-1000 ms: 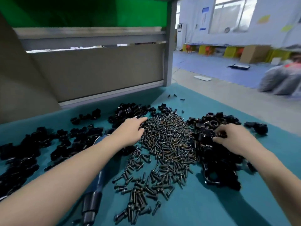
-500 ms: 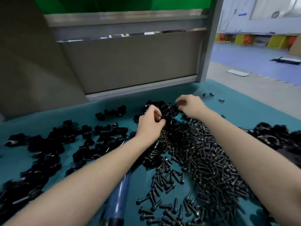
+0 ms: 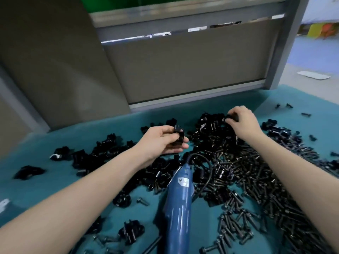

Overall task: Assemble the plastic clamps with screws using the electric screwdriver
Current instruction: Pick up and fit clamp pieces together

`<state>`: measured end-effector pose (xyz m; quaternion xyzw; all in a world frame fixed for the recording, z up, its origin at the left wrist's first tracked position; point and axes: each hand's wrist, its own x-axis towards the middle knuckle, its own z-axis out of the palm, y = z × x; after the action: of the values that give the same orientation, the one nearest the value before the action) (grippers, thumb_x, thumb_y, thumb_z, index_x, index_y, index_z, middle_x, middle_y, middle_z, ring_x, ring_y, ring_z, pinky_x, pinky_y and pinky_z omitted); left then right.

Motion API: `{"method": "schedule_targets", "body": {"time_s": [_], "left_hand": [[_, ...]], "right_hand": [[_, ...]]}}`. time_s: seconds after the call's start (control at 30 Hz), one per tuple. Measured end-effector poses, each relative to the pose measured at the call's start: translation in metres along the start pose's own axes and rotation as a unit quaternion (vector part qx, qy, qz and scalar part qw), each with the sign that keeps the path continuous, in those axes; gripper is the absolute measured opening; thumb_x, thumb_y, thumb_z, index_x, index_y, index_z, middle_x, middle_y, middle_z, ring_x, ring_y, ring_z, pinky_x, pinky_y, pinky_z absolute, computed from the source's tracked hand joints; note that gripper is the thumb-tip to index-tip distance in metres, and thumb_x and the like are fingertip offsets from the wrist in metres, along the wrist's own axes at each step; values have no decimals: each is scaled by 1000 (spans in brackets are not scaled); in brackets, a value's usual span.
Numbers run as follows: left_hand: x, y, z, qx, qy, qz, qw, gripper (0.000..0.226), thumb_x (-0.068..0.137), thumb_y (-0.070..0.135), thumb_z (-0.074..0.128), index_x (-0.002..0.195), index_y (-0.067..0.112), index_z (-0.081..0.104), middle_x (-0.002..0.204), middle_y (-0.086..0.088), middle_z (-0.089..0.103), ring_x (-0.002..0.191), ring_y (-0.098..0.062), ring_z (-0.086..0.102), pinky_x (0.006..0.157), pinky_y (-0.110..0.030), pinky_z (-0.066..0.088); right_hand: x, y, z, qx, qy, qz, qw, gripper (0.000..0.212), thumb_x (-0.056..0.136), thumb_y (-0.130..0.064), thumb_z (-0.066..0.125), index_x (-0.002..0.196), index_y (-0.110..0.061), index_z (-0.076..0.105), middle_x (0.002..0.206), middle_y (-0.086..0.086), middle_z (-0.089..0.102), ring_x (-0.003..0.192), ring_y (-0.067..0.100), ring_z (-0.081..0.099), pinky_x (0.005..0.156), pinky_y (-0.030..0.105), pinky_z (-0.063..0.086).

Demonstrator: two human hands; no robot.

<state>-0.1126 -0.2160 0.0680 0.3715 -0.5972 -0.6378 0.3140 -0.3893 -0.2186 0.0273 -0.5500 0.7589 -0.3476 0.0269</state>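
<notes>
black clamps (image 3: 102,154), blue screwdriver (image 3: 178,202), teal mat (image 3: 55,182)

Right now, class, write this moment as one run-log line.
left hand: holds black clamp piece | right hand: pinches second clamp piece at pile | electric screwdriver: lying unheld on table | screws: loose heap

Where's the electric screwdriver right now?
Head view: the electric screwdriver lies unheld at bottom centre on the teal mat, below the left hand, left of the screw pile.
</notes>
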Motion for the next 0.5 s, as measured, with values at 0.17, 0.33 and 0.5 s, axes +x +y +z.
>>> {"method": "schedule_targets", "body": {"time_s": [0.17,0.33,0.5], "left_hand": [[-11,8,-4,-112,-54,-55,991,22,100,6,43,103,3,65,89,-8,76,55,-7,61,53,-17,51],[-40,18,-11,-274,-197,-112,935,37,88,5,42,102,4,75,91,-5,73,44,-2,46,47,-13,41],[-66,26,-17,-375,-289,-99,875,42,80,-8,64,120,3,66,92,-9,73,47,-2,32,51,-16,39]], "right_hand": [[-19,-20,-19,305,31,92,947,14,98,-23,51,102,-10,47,82,3,62,59,12,53,55,27,43],[-45,-49,-33,507,-12,133,852,13,95,-19,52,84,-13,51,61,9,59,39,16,34,42,24,26],[-86,-82,-51,627,-77,93,769,25,93,-17,53,71,-12,42,61,11,60,33,12,22,39,20,18]]}}
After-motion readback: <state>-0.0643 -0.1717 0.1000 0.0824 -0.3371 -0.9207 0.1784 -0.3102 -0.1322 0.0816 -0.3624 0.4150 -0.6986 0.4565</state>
